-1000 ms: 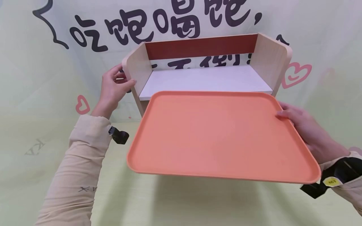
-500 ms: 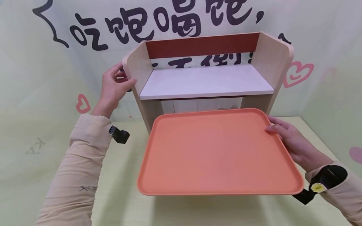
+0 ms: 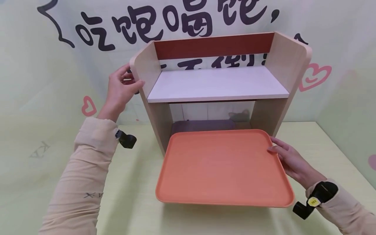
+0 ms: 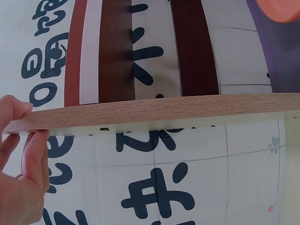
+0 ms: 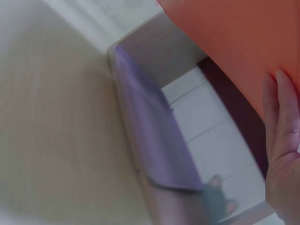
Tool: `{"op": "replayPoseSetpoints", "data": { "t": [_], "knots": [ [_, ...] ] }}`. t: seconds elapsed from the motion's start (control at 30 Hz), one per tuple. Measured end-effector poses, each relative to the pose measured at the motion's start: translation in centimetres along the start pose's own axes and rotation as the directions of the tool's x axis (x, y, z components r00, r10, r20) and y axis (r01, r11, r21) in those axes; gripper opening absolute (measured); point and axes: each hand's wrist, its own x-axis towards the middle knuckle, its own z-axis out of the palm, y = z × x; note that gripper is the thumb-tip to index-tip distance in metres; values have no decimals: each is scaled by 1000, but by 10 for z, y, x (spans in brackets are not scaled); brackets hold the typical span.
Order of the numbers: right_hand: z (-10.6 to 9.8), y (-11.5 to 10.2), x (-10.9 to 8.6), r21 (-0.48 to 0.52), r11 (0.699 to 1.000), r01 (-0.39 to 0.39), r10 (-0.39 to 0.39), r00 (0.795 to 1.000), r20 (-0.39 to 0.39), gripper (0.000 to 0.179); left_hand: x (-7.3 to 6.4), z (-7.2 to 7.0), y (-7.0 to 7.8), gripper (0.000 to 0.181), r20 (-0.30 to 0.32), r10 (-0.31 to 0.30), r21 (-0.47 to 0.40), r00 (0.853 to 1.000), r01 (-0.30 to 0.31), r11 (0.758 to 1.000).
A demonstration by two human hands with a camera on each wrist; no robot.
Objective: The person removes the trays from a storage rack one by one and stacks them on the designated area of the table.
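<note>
An orange rectangular tray [image 3: 223,166] is held in front of a small wooden shelf [image 3: 217,83], its near edge over the table. My right hand [image 3: 295,163] grips the tray's right edge, thumb on top; in the right wrist view its fingers [image 5: 283,112] lie along the tray's underside. At the upper left, my left hand [image 3: 120,89] pinches the front edge of the shelf's left side panel [image 4: 154,108] between thumb and fingers. Inside the lower compartment lies a flat purple thing [image 3: 202,125], partly hidden behind the orange tray.
The shelf has a white upper board [image 3: 217,85] and a dark red back strip [image 3: 214,47]. It stands on a pale table [image 3: 317,143] against a wall sheet [image 3: 58,98] with black characters and pink hearts.
The orange tray and my right hand have moved down and inward to the left, baring the shelf's lower compartment and the purple thing. My left hand keeps its hold on the side panel.
</note>
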Motion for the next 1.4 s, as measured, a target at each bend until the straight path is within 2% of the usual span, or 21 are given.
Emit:
{"op": "replayPoseSetpoints", "data": {
  "t": [0.1, 0.23, 0.63, 0.87, 1.2, 1.4],
  "knots": [
    [-5, 10, 3, -34, 999, -31, 29, 998, -47, 63, 0, 1, 0, 57, 3, -2, 2, 1000, 2, 1000],
    [-9, 24, 6, -90, 994, -64, 56, 994, -92, 68, 1, 2, -1, 56, 2, 2, 10, 1000, -2, 1000],
    [-21, 61, 13, -59, 994, -94, 91, 994, -55, 68, 2, 3, -1, 58, -5, 10, 31, 1000, -10, 999],
    [-26, 79, 17, -39, 993, -108, 106, 993, -44, 61, 2, 3, -1, 58, -8, 15, 34, 1000, -15, 999],
    [-28, 95, 25, -112, 988, -107, 111, 994, 25, 68, 1, 2, -1, 58, -13, 6, 33, 1000, -6, 999],
    [-30, 101, 25, -162, 980, -114, 119, 993, 23, 69, 1, 2, -1, 58, -15, 6, 32, 1000, -6, 999]
  ]
}}
